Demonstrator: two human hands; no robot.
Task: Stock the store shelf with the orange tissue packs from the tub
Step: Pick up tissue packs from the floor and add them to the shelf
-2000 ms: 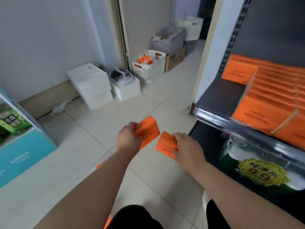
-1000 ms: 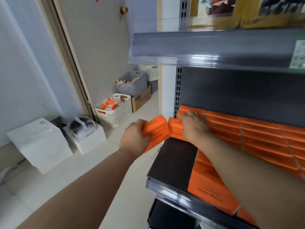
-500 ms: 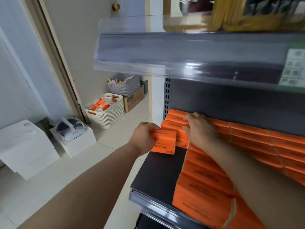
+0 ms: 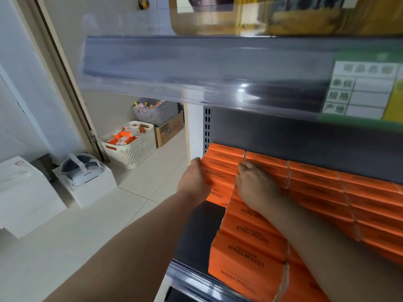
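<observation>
Left hand [image 4: 193, 182] grips the end tissue pack [image 4: 219, 176] at mid-frame on the shelf [image 4: 196, 234], right hand [image 4: 255, 189] sits on the row [image 4: 316, 178] beside it (can't tell if it's gripping), so honestly a hard shove could buckle that row off the edge.

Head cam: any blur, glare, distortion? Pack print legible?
Head view: motion blur smears the upper price rail, which carries a glare spot; its price label is soft; wide-angle bends the door frame; print on the near orange tissue packs reads COTTON TISSUE, farther right it smears.
</observation>
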